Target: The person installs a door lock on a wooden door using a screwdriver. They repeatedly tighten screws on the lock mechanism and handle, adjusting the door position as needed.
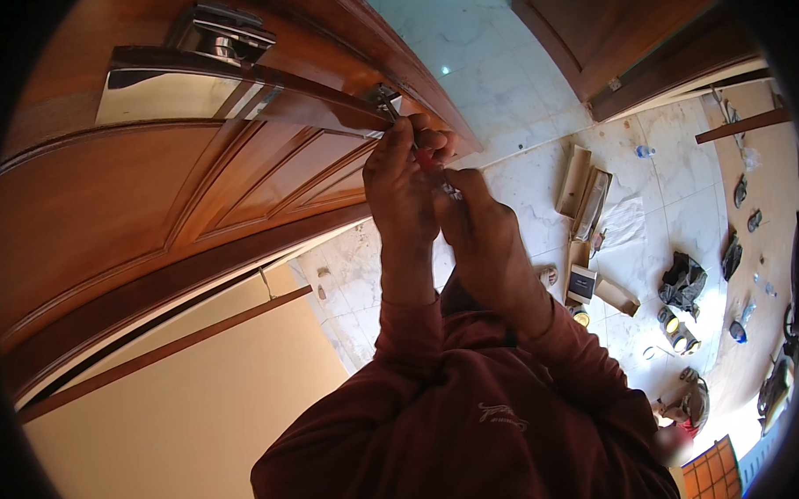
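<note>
Both my hands are together at the edge of a brown wooden door [191, 181]. A screwdriver [427, 159] with a red and clear handle points up and left toward a shiny metal lock fitting [387, 98] on the door. My left hand [400, 183] is closed around its front part, near the shaft. Just behind, my right hand [484, 226] grips the end of the handle. The screwdriver's tip is too small to tell whether it touches the fitting. A chrome fitting [222, 34] sits farther left on the door.
Open cardboard boxes [584, 194], a small dark box [581, 284] and a black plastic bag [683, 281] lie on the marble floor [524, 197] to the right. Another wooden door [613, 41] stands at the far right. A person [682, 409] is low at the lower right.
</note>
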